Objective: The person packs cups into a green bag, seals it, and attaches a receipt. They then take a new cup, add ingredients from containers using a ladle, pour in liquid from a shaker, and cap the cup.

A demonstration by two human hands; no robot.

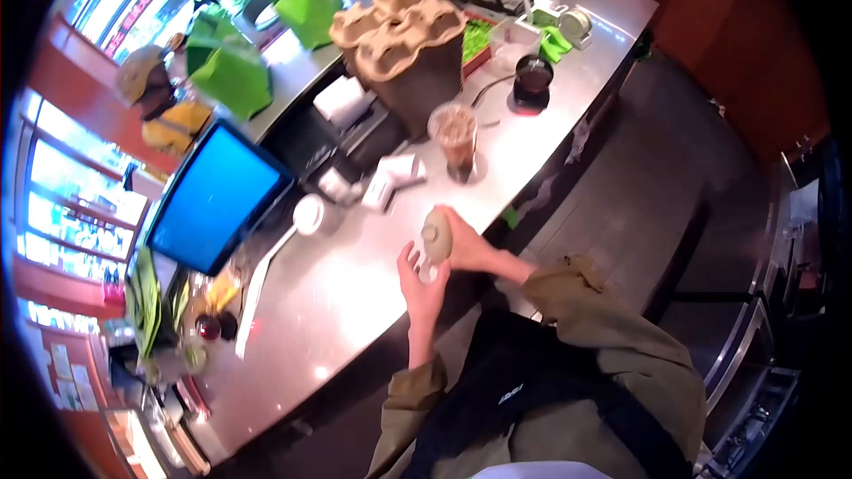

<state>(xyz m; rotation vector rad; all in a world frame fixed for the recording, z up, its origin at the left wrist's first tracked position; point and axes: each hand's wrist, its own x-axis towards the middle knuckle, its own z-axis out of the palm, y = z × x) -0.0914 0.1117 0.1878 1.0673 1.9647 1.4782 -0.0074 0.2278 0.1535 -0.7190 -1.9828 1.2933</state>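
Over the front edge of the metal counter (311,302), my right hand (468,247) is closed round a beige rounded object (437,235) with a small knob on its face. My left hand (423,286) is just below and left of it, fingers apart and curved, with something small and pale (428,271) at the fingers, too blurred to name. Beyond my hands, a clear cup with a brown drink (457,140) stands upright on the counter. White small boxes (390,179) and a white round item (310,214) lie to its left.
A blue-lit monitor (216,198) stands at the left. Cardboard cup carriers (399,31) are stacked at the back, beside a black round device (533,80). Green bags (232,75) sit behind. A person in a cap (145,77) is beyond the counter. Dark floor (612,186) lies right.
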